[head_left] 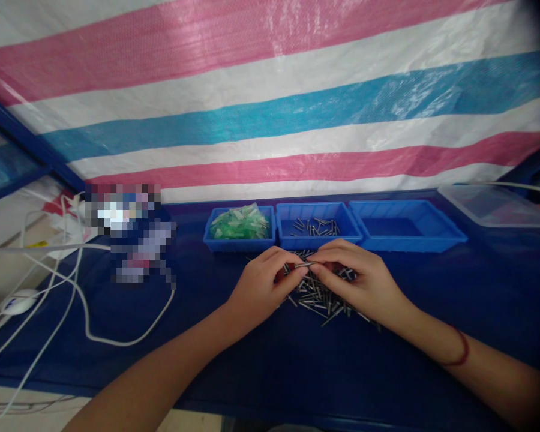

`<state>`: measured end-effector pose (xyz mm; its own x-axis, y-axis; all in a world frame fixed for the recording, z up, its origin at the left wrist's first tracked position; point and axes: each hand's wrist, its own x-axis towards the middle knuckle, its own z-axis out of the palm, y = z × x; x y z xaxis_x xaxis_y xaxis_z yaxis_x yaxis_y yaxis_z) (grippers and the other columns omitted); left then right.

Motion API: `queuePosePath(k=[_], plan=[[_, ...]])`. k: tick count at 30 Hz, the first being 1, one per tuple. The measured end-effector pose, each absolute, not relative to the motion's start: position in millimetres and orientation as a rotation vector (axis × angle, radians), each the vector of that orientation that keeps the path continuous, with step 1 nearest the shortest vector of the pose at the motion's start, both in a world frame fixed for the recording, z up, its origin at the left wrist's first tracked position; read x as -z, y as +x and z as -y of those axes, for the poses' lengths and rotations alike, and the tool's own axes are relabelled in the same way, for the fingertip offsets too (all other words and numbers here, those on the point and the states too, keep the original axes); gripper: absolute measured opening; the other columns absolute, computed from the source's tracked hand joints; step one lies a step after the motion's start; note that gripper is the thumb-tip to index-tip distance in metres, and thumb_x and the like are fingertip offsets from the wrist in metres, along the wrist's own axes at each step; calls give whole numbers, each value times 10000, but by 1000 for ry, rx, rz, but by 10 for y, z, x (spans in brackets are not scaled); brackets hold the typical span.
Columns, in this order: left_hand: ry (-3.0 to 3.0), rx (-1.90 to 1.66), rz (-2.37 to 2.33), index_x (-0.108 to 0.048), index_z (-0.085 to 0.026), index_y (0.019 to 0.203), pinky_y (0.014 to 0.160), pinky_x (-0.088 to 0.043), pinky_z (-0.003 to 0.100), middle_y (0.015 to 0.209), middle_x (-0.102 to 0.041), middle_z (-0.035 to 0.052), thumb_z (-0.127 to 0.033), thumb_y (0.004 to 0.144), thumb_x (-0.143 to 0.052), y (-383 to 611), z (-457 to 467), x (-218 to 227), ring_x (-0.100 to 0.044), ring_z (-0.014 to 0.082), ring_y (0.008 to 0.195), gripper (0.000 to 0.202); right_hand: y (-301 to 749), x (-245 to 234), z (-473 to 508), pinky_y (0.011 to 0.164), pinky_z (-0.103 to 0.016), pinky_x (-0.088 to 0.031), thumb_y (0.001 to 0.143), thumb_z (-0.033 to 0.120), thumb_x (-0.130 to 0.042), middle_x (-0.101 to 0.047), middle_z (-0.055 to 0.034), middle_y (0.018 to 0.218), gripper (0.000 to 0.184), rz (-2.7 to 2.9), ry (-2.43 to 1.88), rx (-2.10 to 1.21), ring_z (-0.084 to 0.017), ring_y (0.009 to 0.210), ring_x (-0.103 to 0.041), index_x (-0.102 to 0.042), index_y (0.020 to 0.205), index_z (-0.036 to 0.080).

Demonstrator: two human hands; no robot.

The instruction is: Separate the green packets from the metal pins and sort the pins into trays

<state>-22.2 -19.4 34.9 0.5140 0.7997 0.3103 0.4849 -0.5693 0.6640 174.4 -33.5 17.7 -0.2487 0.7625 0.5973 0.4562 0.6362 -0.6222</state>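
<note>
Between both hands, at their fingertips, is a thin metal pin (306, 264), lying nearly level. My left hand (264, 276) pinches its left end with thumb and forefinger. The right end is pinched by my right hand (364, 277). Below and behind the fingers spreads a loose pile of similar metal pins (323, 295), partly covered by both hands. Just beyond the pile, a middle blue bin (317, 242) contains several metal pins (317, 227). The pin is too small to make out its exact kind.
A left blue bin (240, 245) holds small green and clear plastic pieces (240, 222). To the right stands another blue bin (414, 243), then a clear plastic lid or tray (499, 207). White cables (87, 324) run over the left of the blue table (270, 378). Striped sheeting (270, 129) hangs behind.
</note>
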Motion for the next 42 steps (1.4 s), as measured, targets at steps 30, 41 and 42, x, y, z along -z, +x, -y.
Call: queuePosePath(k=[30, 41, 42], plan=[[2852, -21, -1169, -640, -178, 921, 740, -501, 295, 937, -629, 45, -268, 918, -472, -355, 72, -399, -628, 191, 843, 190, 1857, -149, 235, 760, -369, -399, 858, 215, -588, -679, -56, 934, 102, 2049, -1112, 121, -210, 881, -589, -671, 917, 202], [2943, 6, -1203, -621, -150, 914, 748, -504, 293, 950, -653, 63, -235, 911, -491, -313, 116, -391, -635, 192, 834, 155, 1781, -125, 292, 775, -374, -401, 867, 197, -572, -685, -42, 895, 98, 2138, -1081, 18, -198, 870, -585, -669, 879, 204], [2947, 9, -1211, -620, -148, 911, 747, -501, 294, 942, -654, 62, -227, 912, -484, -315, 112, -403, -635, 192, 827, 157, 1776, -121, 296, 775, -374, -403, 867, 196, -571, -685, -42, 892, 100, 2143, -1079, 15, -198, 868, -586, -670, 880, 205]])
